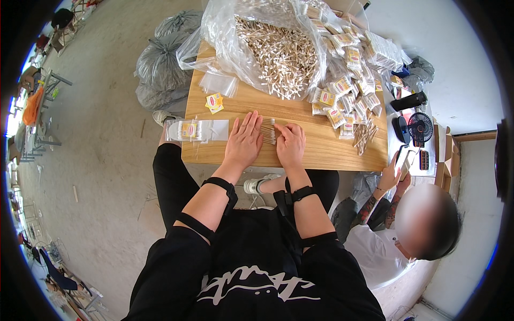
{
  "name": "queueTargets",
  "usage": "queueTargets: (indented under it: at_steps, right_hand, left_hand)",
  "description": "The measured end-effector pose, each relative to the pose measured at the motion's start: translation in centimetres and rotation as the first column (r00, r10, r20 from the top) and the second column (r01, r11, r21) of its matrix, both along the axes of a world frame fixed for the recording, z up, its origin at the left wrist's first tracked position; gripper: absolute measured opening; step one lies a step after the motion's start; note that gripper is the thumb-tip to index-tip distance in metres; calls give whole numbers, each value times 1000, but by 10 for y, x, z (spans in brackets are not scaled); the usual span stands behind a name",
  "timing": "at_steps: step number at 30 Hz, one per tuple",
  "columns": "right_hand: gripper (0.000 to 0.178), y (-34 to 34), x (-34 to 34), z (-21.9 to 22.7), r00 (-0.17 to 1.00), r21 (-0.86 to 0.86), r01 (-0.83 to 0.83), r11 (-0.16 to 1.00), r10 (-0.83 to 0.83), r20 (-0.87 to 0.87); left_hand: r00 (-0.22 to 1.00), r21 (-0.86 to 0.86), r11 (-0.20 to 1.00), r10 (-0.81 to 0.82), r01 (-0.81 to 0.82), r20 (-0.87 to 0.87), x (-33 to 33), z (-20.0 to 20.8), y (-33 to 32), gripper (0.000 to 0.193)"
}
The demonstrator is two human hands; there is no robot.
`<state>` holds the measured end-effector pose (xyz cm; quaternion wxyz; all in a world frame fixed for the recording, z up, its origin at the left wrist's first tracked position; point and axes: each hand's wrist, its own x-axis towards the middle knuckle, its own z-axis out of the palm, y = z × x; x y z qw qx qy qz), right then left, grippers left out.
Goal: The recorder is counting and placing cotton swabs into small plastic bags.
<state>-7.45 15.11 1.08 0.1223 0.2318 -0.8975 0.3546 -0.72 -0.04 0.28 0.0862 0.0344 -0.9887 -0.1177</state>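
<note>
A small row of cotton swabs lies on the wooden table between my hands. My left hand is flat on the table, fingers stretched forward, its right edge against the swabs; what is under the palm is hidden. At the swabs' other side rests my right hand, fingers loosely bent and the index fingertip touching the row's end; nothing shows in its grasp. Left of my left hand, a small packet of swabs with a yellow label lies on clear plastic bags. Yellow-and-white label cards sit just beyond.
A large clear bag of loose swabs fills the table's far side. Filled packets and loose swabs are piled at right. Beside the table are grey sacks, a small black fan and a seated person holding a phone.
</note>
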Motion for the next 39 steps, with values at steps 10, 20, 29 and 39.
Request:
queueTargets:
  at_steps: [10,20,29,39]
  right_hand:
    - [27,-3,-1,0,1000,26,12,1000,-12,3]
    - [29,-1,-50,-1,942,92,-335,938,334,24]
    - [53,-1,3,5,966,240,-247,939,258,-14]
    - [57,-9,10,0,970,474,-213,854,244,-5]
  left_hand:
    - [1000,-8,1000,0,0,-20,0,0,-1,59]
    - [1000,17,1000,-8,8,-28,-2,-1,2,56]
    - [1000,49,999,20,-19,-7,1,2,0,55]
    - [998,93,995,-14,19,-54,4,-6,-2,55]
